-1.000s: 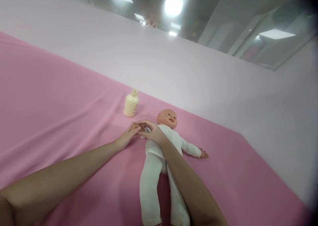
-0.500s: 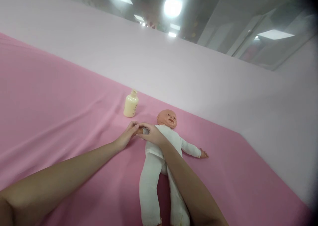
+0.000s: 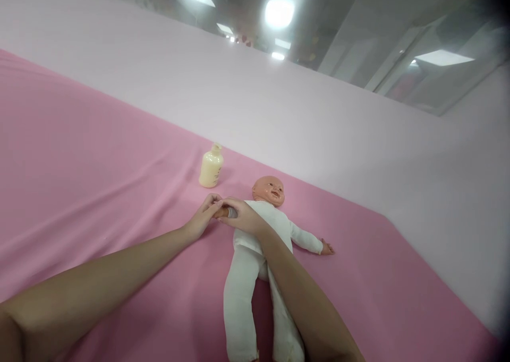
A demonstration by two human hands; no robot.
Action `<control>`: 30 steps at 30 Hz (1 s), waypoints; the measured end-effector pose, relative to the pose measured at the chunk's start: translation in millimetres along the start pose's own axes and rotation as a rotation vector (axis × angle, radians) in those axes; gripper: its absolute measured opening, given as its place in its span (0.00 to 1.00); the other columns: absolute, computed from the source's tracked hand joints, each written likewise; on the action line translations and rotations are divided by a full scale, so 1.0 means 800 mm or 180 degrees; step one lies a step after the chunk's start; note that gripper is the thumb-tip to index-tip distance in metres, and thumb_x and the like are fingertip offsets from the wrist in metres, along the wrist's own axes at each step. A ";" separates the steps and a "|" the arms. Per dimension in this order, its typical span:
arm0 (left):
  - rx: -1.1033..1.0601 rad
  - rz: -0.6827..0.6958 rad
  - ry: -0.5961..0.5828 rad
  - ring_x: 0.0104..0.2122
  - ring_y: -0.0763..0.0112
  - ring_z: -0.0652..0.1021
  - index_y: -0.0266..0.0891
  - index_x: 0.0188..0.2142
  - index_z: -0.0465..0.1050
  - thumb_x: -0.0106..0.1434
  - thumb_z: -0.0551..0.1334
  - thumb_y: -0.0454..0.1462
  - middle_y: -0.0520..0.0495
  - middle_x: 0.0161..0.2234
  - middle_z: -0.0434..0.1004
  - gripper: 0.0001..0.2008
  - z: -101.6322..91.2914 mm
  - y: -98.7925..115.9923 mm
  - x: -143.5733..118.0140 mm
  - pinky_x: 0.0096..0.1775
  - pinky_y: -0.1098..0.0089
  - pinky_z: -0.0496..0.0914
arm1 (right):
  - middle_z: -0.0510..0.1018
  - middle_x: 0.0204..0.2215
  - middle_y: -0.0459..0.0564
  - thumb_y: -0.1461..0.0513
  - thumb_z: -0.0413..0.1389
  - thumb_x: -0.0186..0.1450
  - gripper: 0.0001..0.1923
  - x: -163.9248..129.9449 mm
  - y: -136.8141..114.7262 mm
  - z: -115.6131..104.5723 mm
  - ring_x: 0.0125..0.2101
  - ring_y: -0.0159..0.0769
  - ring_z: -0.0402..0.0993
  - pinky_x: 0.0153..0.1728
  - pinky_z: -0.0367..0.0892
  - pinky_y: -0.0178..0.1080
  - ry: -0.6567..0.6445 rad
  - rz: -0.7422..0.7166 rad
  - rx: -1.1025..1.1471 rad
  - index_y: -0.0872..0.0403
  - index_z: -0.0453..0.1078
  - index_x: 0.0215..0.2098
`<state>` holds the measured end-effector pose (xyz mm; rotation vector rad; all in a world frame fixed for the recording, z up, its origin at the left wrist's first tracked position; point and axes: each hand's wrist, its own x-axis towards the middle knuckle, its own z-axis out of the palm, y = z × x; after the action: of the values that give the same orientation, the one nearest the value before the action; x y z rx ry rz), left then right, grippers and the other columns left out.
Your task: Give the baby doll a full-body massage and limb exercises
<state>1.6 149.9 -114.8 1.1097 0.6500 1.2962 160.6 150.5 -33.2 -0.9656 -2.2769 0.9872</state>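
A baby doll (image 3: 274,216) with a white cloth body lies on its back on a pink sheet (image 3: 159,293). Its arm on the left side is between my two hands. My left hand (image 3: 203,216) is closed around the doll's hand (image 3: 221,212), with the fingertips partly hidden. My right hand (image 3: 243,216) curves over the doll's wrist and forearm, fingers wrapped round it and touching my left fingers. The doll's other arm (image 3: 308,239) lies stretched out to the right. A cream pump bottle (image 3: 211,168) stands upright just beyond my left hand.
A pale padded border or wall (image 3: 255,118) runs behind the sheet and down the right side. Above it, a glass panel (image 3: 342,38) shows bright lights. The sheet has folds (image 3: 131,187) on the left.
Both hands stay on the doll's arm, with only a slight shift of the fingers. The doll and the bottle rest where they were; the view has moved slightly.
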 end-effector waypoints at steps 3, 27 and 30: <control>-0.0172 -0.0017 -0.0169 0.36 0.69 0.73 0.43 0.39 0.64 0.62 0.63 0.52 0.53 0.34 0.70 0.18 0.004 0.001 0.001 0.40 0.67 0.67 | 0.78 0.45 0.51 0.65 0.57 0.62 0.16 -0.001 -0.005 0.005 0.46 0.39 0.73 0.49 0.66 0.43 0.0087 -0.0170 0.0069 0.52 0.73 0.49; 0.2944 0.0535 0.0933 0.36 0.62 0.74 0.39 0.34 0.69 0.68 0.44 0.41 0.44 0.33 0.73 0.18 -0.064 0.008 0.041 0.41 0.62 0.70 | 0.79 0.47 0.51 0.64 0.52 0.69 0.11 -0.079 -0.005 0.029 0.51 0.37 0.72 0.55 0.65 0.45 0.0673 -0.0126 -0.0931 0.51 0.74 0.45; 0.3192 0.0532 0.0903 0.44 0.57 0.73 0.39 0.35 0.69 0.68 0.44 0.40 0.40 0.38 0.74 0.17 -0.072 0.008 0.047 0.49 0.56 0.68 | 0.75 0.54 0.53 0.61 0.50 0.71 0.12 -0.135 -0.029 0.043 0.57 0.38 0.67 0.61 0.59 0.48 0.0457 0.0005 -0.0923 0.52 0.74 0.47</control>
<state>-44.6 200.9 -123.4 1.8145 1.5433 1.2876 197.9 42.6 -52.5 -1.1161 -2.3363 0.5754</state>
